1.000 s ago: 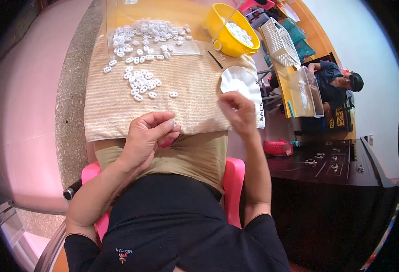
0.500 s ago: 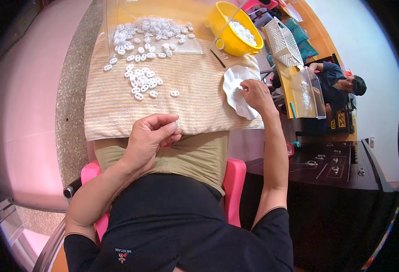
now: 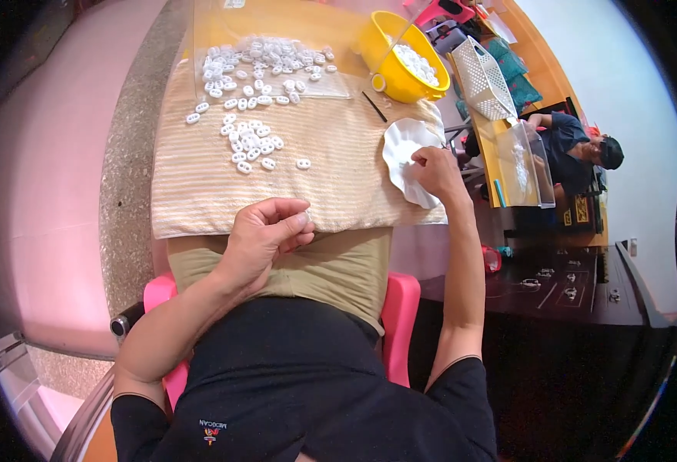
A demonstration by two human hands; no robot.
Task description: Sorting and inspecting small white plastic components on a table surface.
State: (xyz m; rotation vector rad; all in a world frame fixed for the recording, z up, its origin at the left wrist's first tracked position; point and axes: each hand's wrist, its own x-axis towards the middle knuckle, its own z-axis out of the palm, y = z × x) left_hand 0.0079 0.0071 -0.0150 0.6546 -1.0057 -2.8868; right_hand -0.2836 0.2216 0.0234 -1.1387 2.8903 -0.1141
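Observation:
My left hand (image 3: 260, 237) is raised over my lap by the towel's front edge, thumb and forefinger pinched on something small and pale that I cannot make out. My right hand (image 3: 438, 173) reaches over a white wavy-rimmed dish (image 3: 400, 150), its fingertips pinched together above the dish; what they hold, if anything, is hidden. On the striped towel (image 3: 200, 196) lies a small heap of white oval plastic pieces (image 3: 250, 142) with dark holes. One loose white piece (image 3: 303, 164) sits apart, to the heap's right.
Behind the heap, a clear plastic tray (image 3: 327, 86) holds many more white pieces. A yellow basket (image 3: 388, 65) of white parts stands at the back right, near a thin black stick (image 3: 374, 106). Beyond, another person (image 3: 573, 150) sits at a table with a clear bin (image 3: 538, 165).
The whole view has shifted slightly. Both hands keep nearly the same places, the left one pinching and the right one at the dish, with its fingers drawn a little closer together.

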